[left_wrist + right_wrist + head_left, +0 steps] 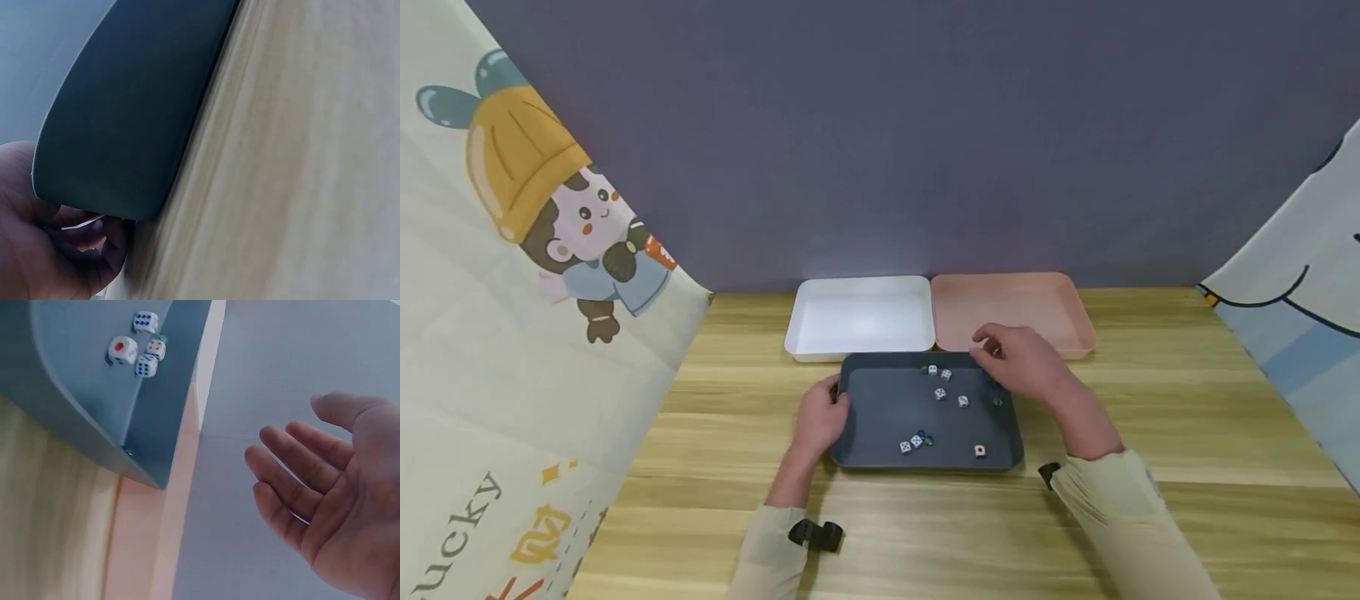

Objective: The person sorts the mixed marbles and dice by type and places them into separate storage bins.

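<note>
A dark grey tray holds several white dice and a few small green pieces. My left hand grips its left side, thumb at the rim. In the left wrist view that hand has its fingers curled against the outside of the tray wall. Over the back right corner of the tray hovers my right hand, fingers relaxed and holding nothing. The right wrist view shows the same hand with its palm bare, apart from the dice.
Behind the dark tray, a white tray and a pink tray stand side by side. All three are on a wood-grain table. A grey cloth backdrop rises at the back, with printed cloths at the sides.
</note>
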`<action>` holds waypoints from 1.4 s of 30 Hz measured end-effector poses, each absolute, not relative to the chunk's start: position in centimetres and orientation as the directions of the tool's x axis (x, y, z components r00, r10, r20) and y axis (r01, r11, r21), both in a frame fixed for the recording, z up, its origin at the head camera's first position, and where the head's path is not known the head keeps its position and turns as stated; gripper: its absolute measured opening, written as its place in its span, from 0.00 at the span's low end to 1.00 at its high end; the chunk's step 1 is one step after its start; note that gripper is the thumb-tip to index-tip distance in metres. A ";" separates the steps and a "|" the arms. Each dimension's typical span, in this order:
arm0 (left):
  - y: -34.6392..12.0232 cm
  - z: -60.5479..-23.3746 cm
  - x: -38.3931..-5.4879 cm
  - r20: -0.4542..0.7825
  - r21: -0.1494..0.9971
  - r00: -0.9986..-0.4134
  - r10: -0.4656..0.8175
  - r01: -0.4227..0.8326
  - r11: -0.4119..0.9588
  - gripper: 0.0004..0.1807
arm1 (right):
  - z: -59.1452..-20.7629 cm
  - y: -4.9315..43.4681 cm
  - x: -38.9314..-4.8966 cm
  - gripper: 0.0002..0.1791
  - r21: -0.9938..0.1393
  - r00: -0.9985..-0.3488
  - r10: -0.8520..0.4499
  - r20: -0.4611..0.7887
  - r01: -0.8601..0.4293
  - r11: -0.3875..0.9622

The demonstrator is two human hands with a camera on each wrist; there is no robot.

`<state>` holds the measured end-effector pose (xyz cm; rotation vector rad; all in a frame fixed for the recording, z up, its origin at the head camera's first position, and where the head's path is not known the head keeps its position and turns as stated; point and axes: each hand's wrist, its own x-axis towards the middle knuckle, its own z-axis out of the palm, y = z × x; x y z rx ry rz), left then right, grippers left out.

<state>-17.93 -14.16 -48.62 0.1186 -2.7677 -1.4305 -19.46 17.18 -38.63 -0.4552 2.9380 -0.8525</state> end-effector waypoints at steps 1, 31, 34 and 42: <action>-14.0 -48.6 -18.0 -0.015 0.810 -0.997 -0.080 -0.059 0.584 0.22 | -38.8 17.3 -19.4 0.17 -0.535 -0.955 -0.294 0.031 -0.264 0.802; -17.3 -49.2 -13.8 -0.020 0.798 -0.996 0.084 0.035 0.601 0.23 | -37.8 10.0 -12.9 0.08 -0.425 -0.936 -0.348 -0.059 -0.292 0.857; -17.9 -49.3 -13.5 -0.025 0.801 -0.995 0.097 0.038 0.598 0.23 | -38.2 8.7 -13.0 0.07 -0.402 -0.918 -0.377 -0.122 -0.302 0.864; -19.3 -49.1 -12.8 -0.032 0.817 -0.992 0.119 0.042 0.574 0.22 | -40.2 7.3 -12.9 0.11 -0.368 -0.893 -0.411 -0.184 -0.326 0.871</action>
